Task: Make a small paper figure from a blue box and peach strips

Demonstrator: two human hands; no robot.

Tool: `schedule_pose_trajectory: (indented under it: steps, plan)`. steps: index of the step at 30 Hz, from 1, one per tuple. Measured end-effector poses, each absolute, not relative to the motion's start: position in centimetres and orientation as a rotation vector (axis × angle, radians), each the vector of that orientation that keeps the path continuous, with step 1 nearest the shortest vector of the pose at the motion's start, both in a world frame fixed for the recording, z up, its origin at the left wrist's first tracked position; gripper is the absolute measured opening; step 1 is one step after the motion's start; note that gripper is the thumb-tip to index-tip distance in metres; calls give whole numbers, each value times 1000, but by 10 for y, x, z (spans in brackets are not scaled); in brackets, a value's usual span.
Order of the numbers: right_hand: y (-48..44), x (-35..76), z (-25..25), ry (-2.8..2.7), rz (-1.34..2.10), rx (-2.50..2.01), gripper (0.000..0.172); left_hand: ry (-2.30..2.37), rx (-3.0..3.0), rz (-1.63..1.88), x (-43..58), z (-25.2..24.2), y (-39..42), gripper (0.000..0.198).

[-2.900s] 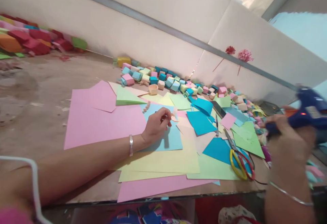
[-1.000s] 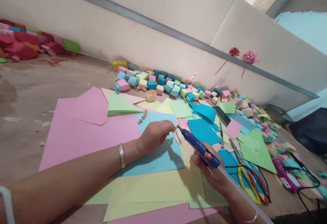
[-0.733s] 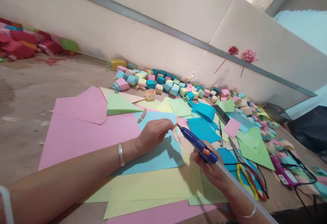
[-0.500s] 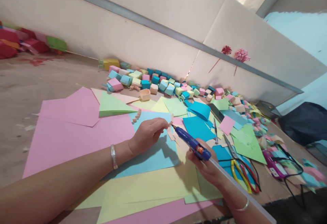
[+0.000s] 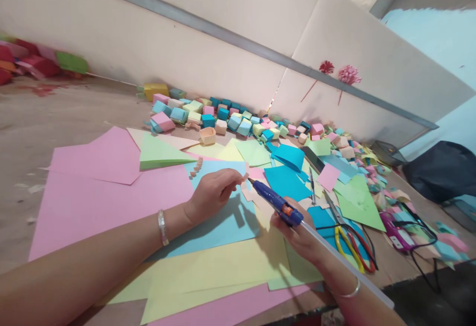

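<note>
Tiny peach paper strip [image 5: 245, 176] is pinched in the fingers of the left hand [image 5: 213, 194], over a light blue sheet [image 5: 245, 226]. Right hand [image 5: 299, 234] grips a blue glue gun [image 5: 272, 198], tip right by the strip. Scissors [image 5: 336, 214] lie off right.

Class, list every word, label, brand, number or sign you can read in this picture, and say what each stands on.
No readable text anywhere.
Blue plastic glue gun: faint pale marks along its barrel, too small and blurred to read.
Purple plastic box with a white panel: any lettering too small to tell.
</note>
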State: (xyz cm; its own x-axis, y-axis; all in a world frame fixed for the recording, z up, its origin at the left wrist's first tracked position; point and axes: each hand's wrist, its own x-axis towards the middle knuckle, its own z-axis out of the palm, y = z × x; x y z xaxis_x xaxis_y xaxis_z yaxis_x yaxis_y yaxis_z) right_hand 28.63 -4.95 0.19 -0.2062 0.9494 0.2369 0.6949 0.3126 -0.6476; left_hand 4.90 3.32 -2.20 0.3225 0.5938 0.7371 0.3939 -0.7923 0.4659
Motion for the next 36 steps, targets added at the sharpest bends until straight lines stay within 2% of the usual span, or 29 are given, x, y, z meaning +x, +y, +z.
schedule_pose_trajectory:
  steps: [13, 17, 20, 22, 26, 30, 36]
  plan:
    - [-46, 284, -4, -1907, 533, -1372, 34, 938, 2340, 1441, 49, -20, 32, 21]
    - [-43, 284, -14, -1531, 750, -1422, 26, 948, 2188, 1463, 51, -15, 25, 17]
    - [-43, 275, -14, -1370, 848, -1383, 31, 941, 1927, 1415, 58, -12, 14, 8]
    - [-44, 267, -11, -1330, 928, -1322, 37, 944, 1869, 1355, 63, -9, 3, 10]
    - [-48, 255, -5, -1233, 1111, -1176, 34, 894, 2072, 1291, 69, -6, -16, 11]
    - [-51, 252, -6, -1073, 1209, -1124, 42, 863, 2295, 1259, 73, -8, -23, 8]
    - [-52, 254, -3, -1083, 1202, -1204, 46, 865, 2519, 1268, 75, -9, -22, 9]
